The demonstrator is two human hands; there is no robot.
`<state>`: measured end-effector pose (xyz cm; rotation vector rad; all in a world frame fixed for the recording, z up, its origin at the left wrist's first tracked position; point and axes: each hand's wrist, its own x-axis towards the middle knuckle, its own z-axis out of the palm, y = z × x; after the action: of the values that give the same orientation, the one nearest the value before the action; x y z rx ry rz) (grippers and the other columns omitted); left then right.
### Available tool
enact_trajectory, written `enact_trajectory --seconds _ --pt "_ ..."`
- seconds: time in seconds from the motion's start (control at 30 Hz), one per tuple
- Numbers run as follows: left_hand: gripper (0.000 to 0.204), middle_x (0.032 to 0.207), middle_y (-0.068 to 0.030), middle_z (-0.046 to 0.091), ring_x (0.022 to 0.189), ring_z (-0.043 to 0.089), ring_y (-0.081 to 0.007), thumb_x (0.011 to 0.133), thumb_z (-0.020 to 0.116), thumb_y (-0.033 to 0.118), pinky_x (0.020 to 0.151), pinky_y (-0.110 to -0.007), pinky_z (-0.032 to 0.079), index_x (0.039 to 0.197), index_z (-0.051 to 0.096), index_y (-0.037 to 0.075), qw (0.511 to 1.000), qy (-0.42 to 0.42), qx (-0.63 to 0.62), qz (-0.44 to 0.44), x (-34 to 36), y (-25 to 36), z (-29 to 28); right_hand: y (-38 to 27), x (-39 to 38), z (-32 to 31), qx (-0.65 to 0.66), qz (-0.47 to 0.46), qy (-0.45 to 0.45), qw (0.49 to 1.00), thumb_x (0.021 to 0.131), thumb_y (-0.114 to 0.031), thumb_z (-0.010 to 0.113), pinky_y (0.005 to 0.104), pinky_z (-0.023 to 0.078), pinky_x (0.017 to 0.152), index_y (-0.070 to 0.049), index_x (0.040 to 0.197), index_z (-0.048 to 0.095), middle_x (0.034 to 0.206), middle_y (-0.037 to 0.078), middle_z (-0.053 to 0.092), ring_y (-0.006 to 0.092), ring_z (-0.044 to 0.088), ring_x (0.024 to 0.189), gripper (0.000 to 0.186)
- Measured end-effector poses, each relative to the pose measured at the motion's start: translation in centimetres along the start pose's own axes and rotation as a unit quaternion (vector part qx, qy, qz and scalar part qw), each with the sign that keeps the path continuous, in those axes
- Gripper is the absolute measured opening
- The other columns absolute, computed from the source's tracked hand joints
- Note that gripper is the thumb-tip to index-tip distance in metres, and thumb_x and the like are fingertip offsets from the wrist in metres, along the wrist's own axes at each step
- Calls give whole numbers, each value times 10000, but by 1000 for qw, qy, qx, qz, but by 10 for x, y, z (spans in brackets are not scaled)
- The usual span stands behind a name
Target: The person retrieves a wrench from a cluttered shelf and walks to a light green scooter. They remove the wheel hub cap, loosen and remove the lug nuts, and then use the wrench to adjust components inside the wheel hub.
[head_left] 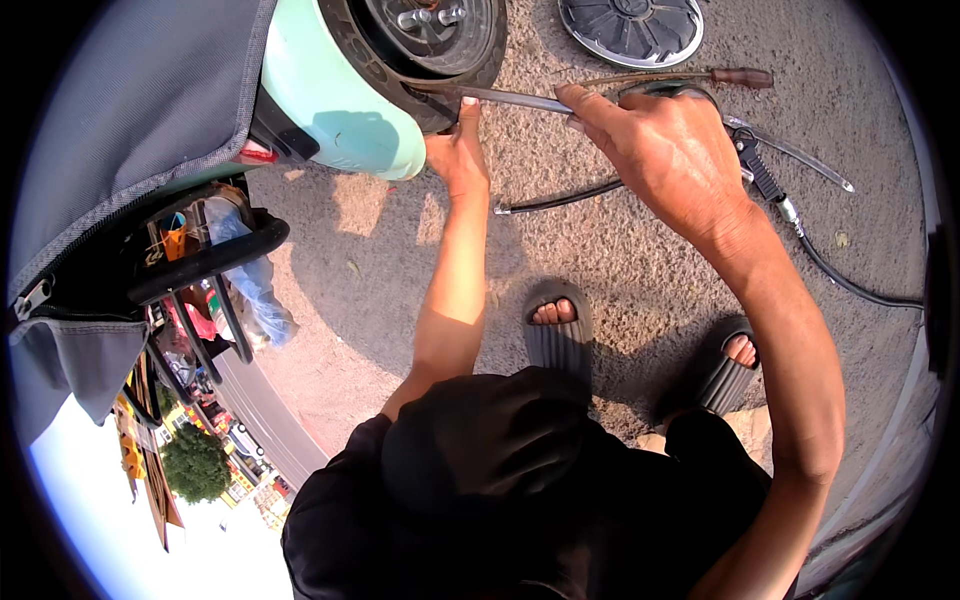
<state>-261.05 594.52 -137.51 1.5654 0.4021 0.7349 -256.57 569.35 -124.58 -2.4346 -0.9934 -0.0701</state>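
Observation:
A black tire [488, 62] on a wheel [432, 40] sits at the top, beside a mint-green fender [345, 115]. My right hand [668, 145] is closed around a flat metal tire lever [525, 100], whose far end reaches in at the tire's lower edge. Part of a black handle shows past my knuckles. My left hand [460, 160] grips the tire's underside with the thumb raised against the lever; its other fingers are mostly hidden. Just beyond my right hand, a screwdriver with a brown handle [742, 77] lies on the ground.
A round wheel cover [632, 28] lies at the top. An inflator with black hoses [765, 180] rests right of my right hand. At left are a grey fabric cover [130, 130] and a black rack [215, 260] with bags. My sandalled feet [555, 325] stand below on rough pavement.

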Motion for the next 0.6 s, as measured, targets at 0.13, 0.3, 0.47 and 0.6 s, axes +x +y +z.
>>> enact_trajectory --seconds 0.13,0.3,0.47,0.6 --pt "646 1377 -163 544 1250 521 -249 853 753 -2 1119 -410 385 1403 422 -68 999 4 47 0 4 27 2 -22 -6 18 184 95 96 974 948 -250 640 415 532 557 -147 1153 696 657 120 662 324 658 593 237" --pt "796 1472 -151 462 1313 465 -247 819 788 13 1144 -401 344 1484 353 -37 997 -5 68 22 8 40 16 -1 -21 10 134 109 28 985 933 -222 668 398 538 565 -155 1181 703 701 97 692 290 684 632 259" --pt "459 1134 -126 693 972 619 -245 872 792 248 872 -404 493 1211 641 -22 977 -33 199 72 33 22 -30 -6 -10 13 15 7 -70 997 938 -236 657 381 503 506 -140 1192 688 657 81 669 248 649 557 273" --pt "379 1003 -89 701 896 602 -272 856 810 275 825 -443 456 1095 683 10 943 -42 286 166 30 33 -31 14 7 18 4 -37 -1 999 948 -273 645 365 500 487 -148 1139 697 637 71 657 228 645 538 234"
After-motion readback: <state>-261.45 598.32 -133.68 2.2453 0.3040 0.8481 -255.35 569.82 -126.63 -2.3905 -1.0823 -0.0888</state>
